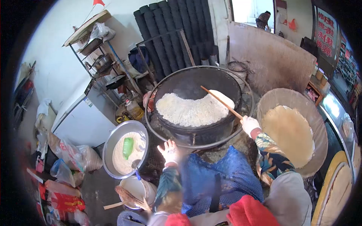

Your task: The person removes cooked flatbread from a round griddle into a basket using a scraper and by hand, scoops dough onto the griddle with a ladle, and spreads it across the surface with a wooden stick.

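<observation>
A round black griddle stands in front of me with a pale band of batter spread across its near half. My right hand, in a white glove, grips a long wooden stick whose far end rests on the batter near the griddle's middle. My left hand, also gloved, hovers with fingers spread just off the griddle's near rim, holding nothing.
A metal basin of batter with a green scoop sits at the left. Below it stands a bucket with a brush. On the right a round tray holds a finished thin pancake. Shelves and bags crowd the left.
</observation>
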